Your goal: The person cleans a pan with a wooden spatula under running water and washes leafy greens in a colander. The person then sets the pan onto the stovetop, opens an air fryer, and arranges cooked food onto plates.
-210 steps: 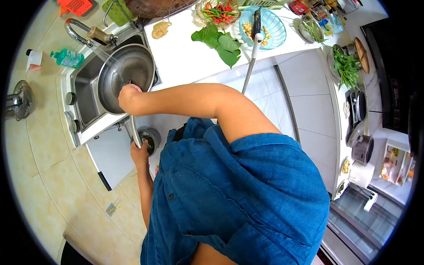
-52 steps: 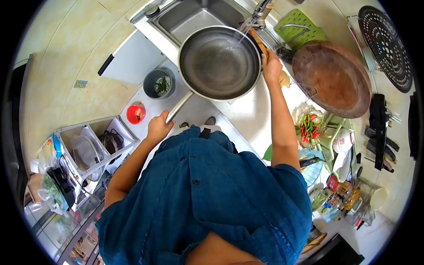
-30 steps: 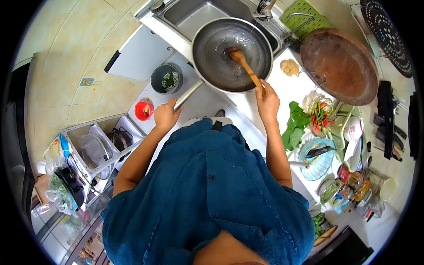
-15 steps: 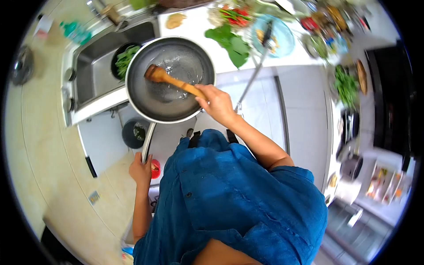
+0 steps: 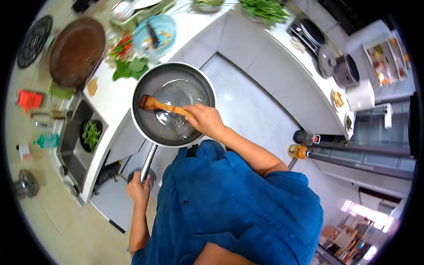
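Straight ahead of my body I hold a frying pan (image 5: 150,123) off the counter, its dark textured inside wet with a shiny clear liquid. My left hand (image 5: 138,189) is closed around the pan's long metal handle. A wooden spatula (image 5: 165,107) lies across the inside of the pan, with its darkened blade toward the left. My right hand (image 5: 205,119) grips the spatula's handle at the pan's right side. Just beyond the pan, green leaves (image 5: 131,68) and a light blue bowl (image 5: 169,27) with a dark-handled utensil and small pieces rest on the counter.
At left, the sink (image 5: 70,148) holds a dark bowl of greens (image 5: 91,134). A big brown round board (image 5: 76,52) leans behind it. Along the right counter stand a pot (image 5: 346,70) and leafy greens (image 5: 265,11). Bottles, one with orange contents (image 5: 298,151), stand near the fridge.
My body and view have turned to the right, carrying the pan away from the sink. The sink now appears farther left. Both hands keep their holds; the spatula still rests inside the pan.
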Tool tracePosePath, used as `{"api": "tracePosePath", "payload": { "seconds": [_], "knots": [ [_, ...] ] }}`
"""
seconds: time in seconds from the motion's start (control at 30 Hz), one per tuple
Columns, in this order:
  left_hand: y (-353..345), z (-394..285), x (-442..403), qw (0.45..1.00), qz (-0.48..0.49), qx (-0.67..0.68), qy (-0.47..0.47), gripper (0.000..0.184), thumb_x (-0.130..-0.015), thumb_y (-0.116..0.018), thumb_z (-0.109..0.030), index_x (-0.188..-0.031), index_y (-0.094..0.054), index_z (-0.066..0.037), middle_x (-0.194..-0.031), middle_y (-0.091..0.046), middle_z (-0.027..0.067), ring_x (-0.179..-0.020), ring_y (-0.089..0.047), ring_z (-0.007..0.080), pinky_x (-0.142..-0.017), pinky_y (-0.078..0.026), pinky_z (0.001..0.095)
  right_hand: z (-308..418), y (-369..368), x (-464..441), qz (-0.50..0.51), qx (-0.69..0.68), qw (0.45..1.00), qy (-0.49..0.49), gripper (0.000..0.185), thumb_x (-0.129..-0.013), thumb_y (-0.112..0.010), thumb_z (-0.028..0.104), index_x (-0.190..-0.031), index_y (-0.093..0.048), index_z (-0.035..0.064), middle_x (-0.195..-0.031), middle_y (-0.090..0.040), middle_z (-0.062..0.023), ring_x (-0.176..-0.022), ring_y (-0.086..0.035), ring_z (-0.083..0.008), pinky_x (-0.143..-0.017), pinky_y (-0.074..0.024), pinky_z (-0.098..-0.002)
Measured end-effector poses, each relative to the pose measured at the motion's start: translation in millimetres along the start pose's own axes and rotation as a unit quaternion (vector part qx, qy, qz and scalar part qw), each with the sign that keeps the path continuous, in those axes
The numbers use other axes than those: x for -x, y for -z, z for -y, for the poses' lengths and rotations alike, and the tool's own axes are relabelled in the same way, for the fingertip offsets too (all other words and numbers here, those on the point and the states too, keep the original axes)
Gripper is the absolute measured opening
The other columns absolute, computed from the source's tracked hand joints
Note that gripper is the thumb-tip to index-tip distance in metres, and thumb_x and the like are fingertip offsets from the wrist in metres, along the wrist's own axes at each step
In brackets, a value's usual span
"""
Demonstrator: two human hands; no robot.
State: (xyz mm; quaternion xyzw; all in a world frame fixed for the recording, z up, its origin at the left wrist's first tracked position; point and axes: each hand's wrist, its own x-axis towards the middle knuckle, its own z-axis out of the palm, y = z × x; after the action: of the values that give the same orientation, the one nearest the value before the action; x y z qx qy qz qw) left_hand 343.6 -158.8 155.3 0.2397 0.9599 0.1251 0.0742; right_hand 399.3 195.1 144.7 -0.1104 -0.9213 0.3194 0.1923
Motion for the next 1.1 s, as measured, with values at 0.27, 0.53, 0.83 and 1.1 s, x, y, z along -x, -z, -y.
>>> {"api": "tracePosePath", "payload": {
  "seconds": [0.27,0.53,0.83,1.1],
  "knots": [
    [-67.6,-208.5,-52.8,0.992,0.087,0.022,-0.084,0.03,-0.074,-0.075,-0.032,-0.078,-0.056,-0.008,-0.055,-0.057,0.0123,-0.055,-0.058,0.035,-0.051,-0.042,0.0447,-136.9,172.8,97.9,-0.07,0.066,0.991,-0.097,0.033,-0.078,-0.068,0.019,-0.109,-0.062,0.0091,-0.084,-0.061,-0.0094,-0.075,-0.064,-0.0287,-0.063,-0.0529,-0.039],
    [-106.4,-382.1,-119.5,0.976,0.107,0.053,-0.18,0.032,-0.074,-0.075,-0.036,-0.083,-0.062,-0.009,-0.061,-0.061,0.0141,-0.06,-0.061,0.0352,-0.053,-0.044,0.0449,-231.3,296.0,135.7,-0.141,0.139,0.965,-0.173,0.034,-0.076,-0.071,0.016,-0.108,-0.063,0.0085,-0.083,-0.061,-0.0099,-0.072,-0.063,-0.03,-0.061,-0.0517,-0.0389],
    [-101.9,-553.3,-254.6,0.96,0.107,0.049,-0.256,0.034,-0.076,-0.075,-0.035,-0.081,-0.058,-0.006,-0.062,-0.06,0.0142,-0.062,-0.061,0.0341,-0.055,-0.044,0.0433,-316.0,376.1,103.8,-0.229,0.163,0.925,-0.255,0.033,-0.08,-0.068,0.014,-0.112,-0.062,0.0091,-0.092,-0.064,-0.0115,-0.078,-0.063,-0.0317,-0.068,-0.0509,-0.0393],
    [-109.6,-677.7,-366.3,0.938,0.09,0.072,-0.326,0.031,-0.076,-0.074,-0.035,-0.087,-0.063,-0.009,-0.063,-0.059,0.0126,-0.061,-0.06,0.0325,-0.055,-0.043,0.0427,-384.4,428.9,46.5,-0.302,0.133,0.903,-0.276,0.034,-0.084,-0.063,0.011,-0.117,-0.059,0.0059,-0.094,-0.062,-0.0145,-0.081,-0.062,-0.0328,-0.07,-0.05,-0.0388]
  ]
}}
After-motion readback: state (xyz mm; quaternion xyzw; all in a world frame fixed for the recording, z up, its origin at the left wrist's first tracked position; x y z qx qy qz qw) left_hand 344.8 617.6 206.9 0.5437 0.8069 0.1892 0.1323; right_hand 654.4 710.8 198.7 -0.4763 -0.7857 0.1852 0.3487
